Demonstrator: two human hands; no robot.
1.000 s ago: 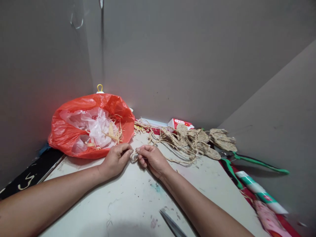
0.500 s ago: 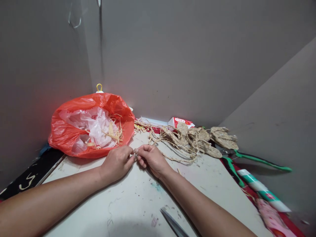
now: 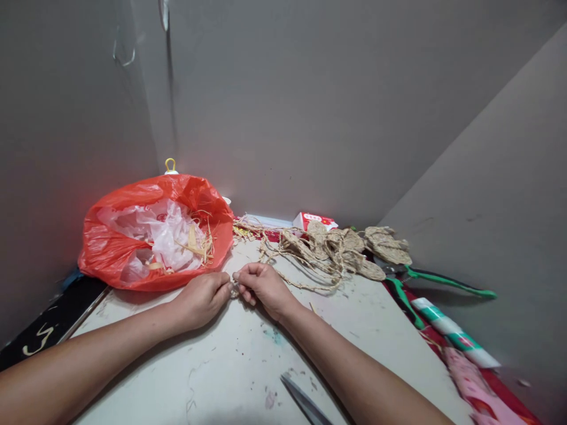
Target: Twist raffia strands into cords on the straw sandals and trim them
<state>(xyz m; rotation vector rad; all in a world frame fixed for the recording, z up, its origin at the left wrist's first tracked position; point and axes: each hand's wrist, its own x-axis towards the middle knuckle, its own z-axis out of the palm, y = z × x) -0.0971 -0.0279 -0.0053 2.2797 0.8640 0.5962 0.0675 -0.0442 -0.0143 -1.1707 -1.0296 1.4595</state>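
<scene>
My left hand (image 3: 204, 300) and my right hand (image 3: 266, 290) meet over the white table, fingertips nearly touching. Both are closed in a pinch. Between them a small bit of pale straw cord (image 3: 234, 289) shows; most of it is hidden by the fingers. Just beyond my right hand lies a heap of twisted straw cord with flat coiled pieces (image 3: 349, 245), and a loop of it trails over the tabletop. Left of the hands sits an open red plastic bag (image 3: 119, 260) holding a white bag and loose straw strips (image 3: 194, 243).
Scissor blades (image 3: 303, 401) lie near the front edge, close to my right forearm. Green-handled pliers (image 3: 449, 281), a green-and-white tube (image 3: 456, 333) and pink cloth (image 3: 469, 381) line the right side. A red-and-white box (image 3: 313, 221) stands at the back, against grey walls.
The view has shifted slightly, so most things sit a little further left. Both hands stay together, with a bit more of the pale cord showing between the fingertips.
</scene>
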